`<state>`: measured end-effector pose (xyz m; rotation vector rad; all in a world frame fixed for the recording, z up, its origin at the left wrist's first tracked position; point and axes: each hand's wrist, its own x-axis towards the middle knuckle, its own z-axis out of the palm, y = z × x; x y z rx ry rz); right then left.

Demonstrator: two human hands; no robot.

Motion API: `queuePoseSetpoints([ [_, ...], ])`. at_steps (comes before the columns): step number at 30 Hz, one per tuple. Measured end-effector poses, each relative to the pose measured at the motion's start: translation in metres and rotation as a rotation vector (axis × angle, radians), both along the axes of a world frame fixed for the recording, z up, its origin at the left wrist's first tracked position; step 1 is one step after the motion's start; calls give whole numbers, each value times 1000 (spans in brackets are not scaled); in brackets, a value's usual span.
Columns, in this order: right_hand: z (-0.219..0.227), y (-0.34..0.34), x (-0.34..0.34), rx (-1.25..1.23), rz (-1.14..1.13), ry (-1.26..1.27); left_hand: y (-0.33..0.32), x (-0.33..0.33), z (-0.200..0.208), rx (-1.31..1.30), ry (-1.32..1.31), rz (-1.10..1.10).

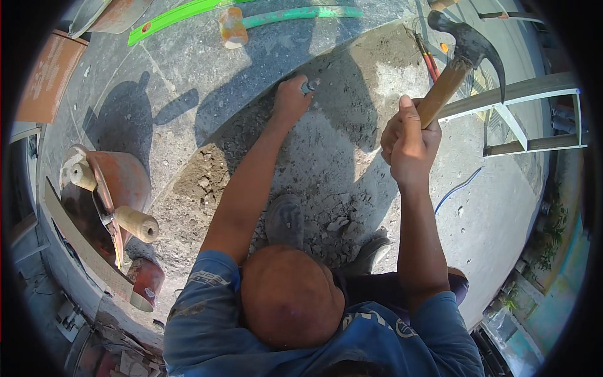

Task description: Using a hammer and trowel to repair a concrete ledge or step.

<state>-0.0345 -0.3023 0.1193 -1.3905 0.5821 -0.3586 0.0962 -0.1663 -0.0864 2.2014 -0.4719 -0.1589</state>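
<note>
My right hand (412,141) grips the wooden handle of a claw hammer (468,47), raised on the right with its dark metal head up. My left hand (291,102) is closed around a chisel (309,87), seen nearly end-on, with only its grey-green top showing above the fingers. That hand is low over the rough, broken edge where the smooth grey slab (182,69) meets the chipped concrete (326,138). Its working tip is hidden. Loose rubble (204,176) lies beside my left forearm, and more crumbs lie around my shoes (286,220).
A mallet (233,28) with a green handle and a bright green level (179,19) lie ahead. Pliers (430,60) and a ladder-like frame (521,94) are at right, near a blue wire (458,188). At left are a bucket (129,179), wooden-handled trowels (135,223) and a red container (147,276).
</note>
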Motion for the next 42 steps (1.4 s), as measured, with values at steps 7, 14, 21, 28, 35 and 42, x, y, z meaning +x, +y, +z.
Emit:
queuePoseSetpoints([
  [7,-120,12,-32,-352,549,628,-1,1,-17,-165,-178,44],
  [14,27,-10,12,92,-189,-102,5,2,-4,-163,-39,47],
  [21,-105,9,-31,-289,488,631,1,-1,-6,-100,-63,44],
  [28,-39,18,4,11,-14,99,4,1,1,-106,-3,28],
  [35,-80,-5,-35,-324,456,564,-8,5,15,35,186,52],
  [42,-39,-10,-54,57,126,445,-20,8,5,235,222,24],
])
